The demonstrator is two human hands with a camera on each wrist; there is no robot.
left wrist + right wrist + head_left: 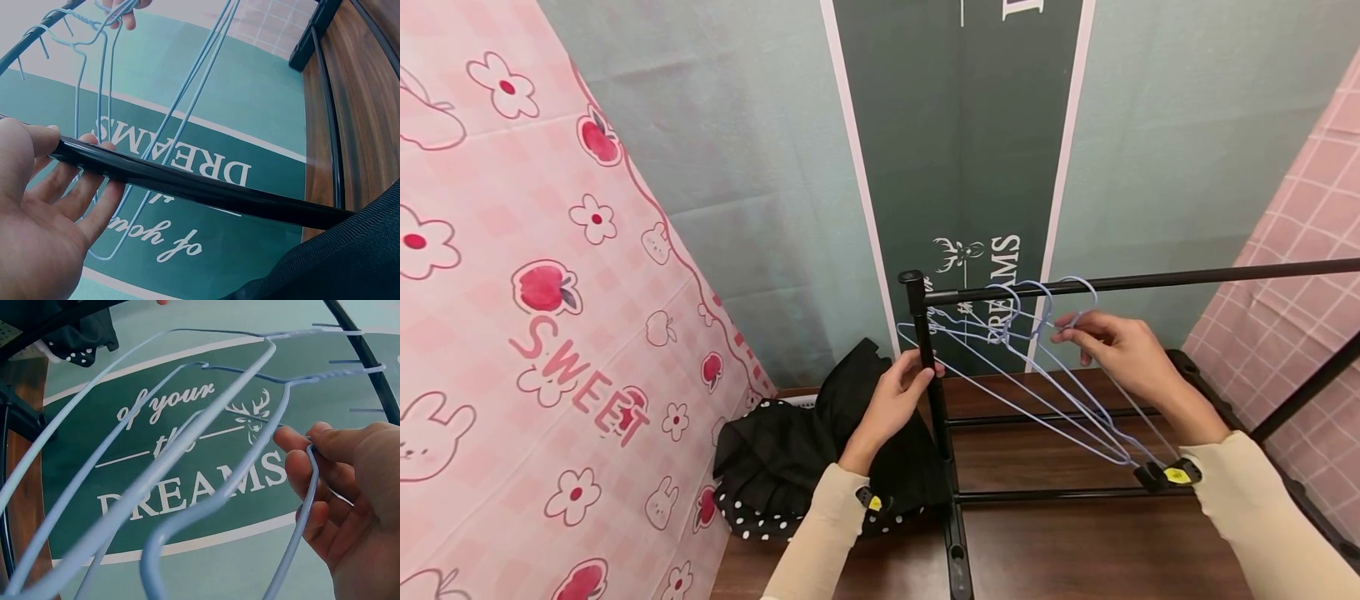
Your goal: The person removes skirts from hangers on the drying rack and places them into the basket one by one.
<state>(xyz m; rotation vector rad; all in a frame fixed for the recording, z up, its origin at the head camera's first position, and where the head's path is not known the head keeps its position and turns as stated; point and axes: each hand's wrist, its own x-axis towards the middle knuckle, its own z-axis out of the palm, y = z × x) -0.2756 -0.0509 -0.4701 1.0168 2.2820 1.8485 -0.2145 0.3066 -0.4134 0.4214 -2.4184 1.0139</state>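
Note:
My left hand (891, 402) grips the black upright post (937, 421) of a clothes rack, thumb on one side and fingers on the other. Three light-blue wire hangers (169, 453) hang by their hooks from the rack's top rail (1187, 278), close to that post. With thumb and fingertips, my right hand (1127, 354) pinches the rightmost hanger (302, 519) at its neck, just under the hook. The other two hang to its left, their wires overlapping.
Black clothing (782, 450) with a white-dotted part lies left of the post, over a white container edge (801, 401). Lower rack bars (1052, 495) cross above the brown wooden floor (1075, 550). A pink printed curtain (550, 350) hangs at left; a green-grey one is behind.

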